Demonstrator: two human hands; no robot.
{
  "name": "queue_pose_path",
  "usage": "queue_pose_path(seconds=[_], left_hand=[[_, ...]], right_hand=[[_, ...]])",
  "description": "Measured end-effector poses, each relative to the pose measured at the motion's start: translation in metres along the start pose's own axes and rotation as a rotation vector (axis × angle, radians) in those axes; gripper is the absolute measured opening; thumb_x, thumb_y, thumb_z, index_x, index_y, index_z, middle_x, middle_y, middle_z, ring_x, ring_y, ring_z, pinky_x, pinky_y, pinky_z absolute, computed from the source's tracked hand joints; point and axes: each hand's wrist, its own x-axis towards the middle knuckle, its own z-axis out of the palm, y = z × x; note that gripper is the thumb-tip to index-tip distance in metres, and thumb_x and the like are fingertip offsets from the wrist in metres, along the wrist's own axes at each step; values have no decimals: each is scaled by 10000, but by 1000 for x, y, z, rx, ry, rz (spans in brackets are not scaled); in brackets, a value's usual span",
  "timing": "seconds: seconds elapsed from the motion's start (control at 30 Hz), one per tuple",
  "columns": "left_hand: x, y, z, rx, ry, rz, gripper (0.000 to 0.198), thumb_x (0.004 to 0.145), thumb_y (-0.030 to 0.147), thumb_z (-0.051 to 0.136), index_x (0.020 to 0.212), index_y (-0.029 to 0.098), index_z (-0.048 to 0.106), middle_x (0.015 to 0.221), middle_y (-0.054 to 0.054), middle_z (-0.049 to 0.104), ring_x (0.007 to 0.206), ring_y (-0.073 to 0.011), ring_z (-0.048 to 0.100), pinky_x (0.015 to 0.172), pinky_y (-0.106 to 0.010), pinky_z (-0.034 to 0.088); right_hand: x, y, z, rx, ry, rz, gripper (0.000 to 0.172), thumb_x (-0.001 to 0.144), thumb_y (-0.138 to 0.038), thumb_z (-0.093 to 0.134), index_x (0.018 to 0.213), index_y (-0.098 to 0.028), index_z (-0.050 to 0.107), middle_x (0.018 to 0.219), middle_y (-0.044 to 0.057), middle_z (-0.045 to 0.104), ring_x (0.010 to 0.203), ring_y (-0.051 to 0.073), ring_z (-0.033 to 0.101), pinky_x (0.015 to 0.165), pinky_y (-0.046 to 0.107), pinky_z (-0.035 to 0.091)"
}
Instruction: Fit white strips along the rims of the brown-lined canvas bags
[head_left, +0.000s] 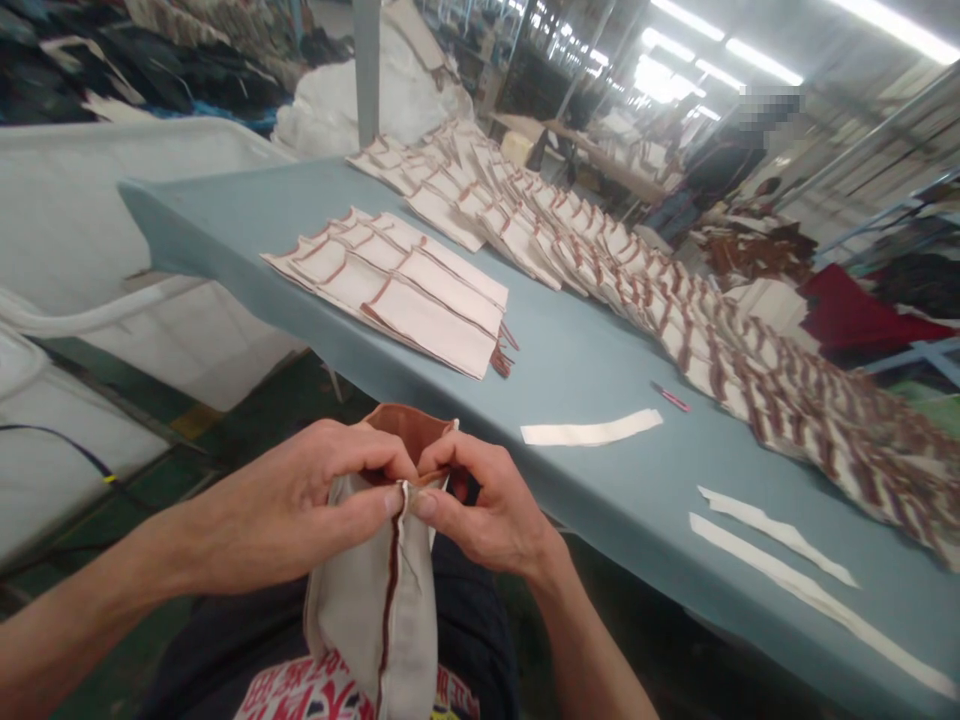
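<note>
Close to my body, in front of the table edge, hangs a cream fabric pouch (352,590) with a brown lining and a dark brown seam strip down its side. My left hand (300,505) pinches the pouch's upper edge at the seam, thumb and forefinger closed. Right beside it, my right hand (480,500) pinches the same edge from the other side. The two thumbs nearly meet at the top of the seam. The pouch's mouth gapes a little, showing the brown inside. Its bottom runs out of the view.
On the blue-green table (592,370) lie a small group of flat cream pouches (435,290), long overlapping rows of pouches (600,250), cream strips (592,430) and a small pink tool (671,398). White bins (150,150) stand at left. A person (720,160) is in the background.
</note>
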Motion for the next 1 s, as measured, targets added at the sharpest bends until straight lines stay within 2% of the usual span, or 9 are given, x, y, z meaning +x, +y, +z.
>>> queue_pose_path(seconds=[0.13,0.27,0.4,0.5,0.6,0.8,0.9,1.0], left_hand=[[-1,-3,-2,5,-35,-27,347,1084,366,570,845,235,785,808,29,787,731,-171,696,624,-246,481],[-3,-9,-2,-1,0,21,317,1075,337,609,827,238,780,768,56,760,695,-140,673,636,-215,488],[-7,-12,-6,-4,17,93,272,1080,301,644,870,245,808,784,83,767,696,-108,678,670,-183,482],[-8,-12,-9,-3,-11,91,288,1109,301,633,895,248,818,805,82,776,718,-111,690,687,-179,485],[-8,-13,-10,-9,-21,94,319,1131,335,624,903,257,833,806,69,795,718,-127,706,666,-192,484],[-9,-15,-6,7,-2,132,318,1142,365,630,918,275,838,795,67,793,701,-134,714,642,-206,475],[-9,-14,-7,10,-8,138,322,1146,358,630,912,274,833,793,68,789,704,-131,723,653,-189,495],[-7,-14,-8,52,-8,132,379,1149,417,613,872,271,826,758,58,790,661,-144,717,603,-196,503]], right_hand=[[-1,-7,-1,-3,-8,-36,299,1081,-463,824,949,-227,697,839,-32,723,697,126,609,725,272,523],[-2,-13,1,-139,16,-145,134,1093,-284,764,990,-225,702,883,-21,762,718,120,655,726,253,529],[-3,-18,3,-279,48,-229,84,1115,-255,727,1036,-226,720,914,5,810,728,131,701,712,249,550],[-2,-20,4,-319,61,-270,44,1119,-234,711,1082,-222,730,957,22,843,738,131,733,706,241,573],[-1,-22,4,-360,76,-316,54,1105,-199,697,1070,-223,731,975,34,861,774,136,768,703,233,591],[1,-27,4,-437,135,-382,110,1052,-147,700,987,-228,735,930,50,871,825,168,817,789,262,642],[0,-29,3,-432,123,-356,146,1077,-153,688,967,-236,736,890,22,863,776,146,804,726,239,619],[0,-30,1,-570,126,-382,185,1140,-175,666,980,-232,741,910,26,883,805,156,828,758,256,618]])
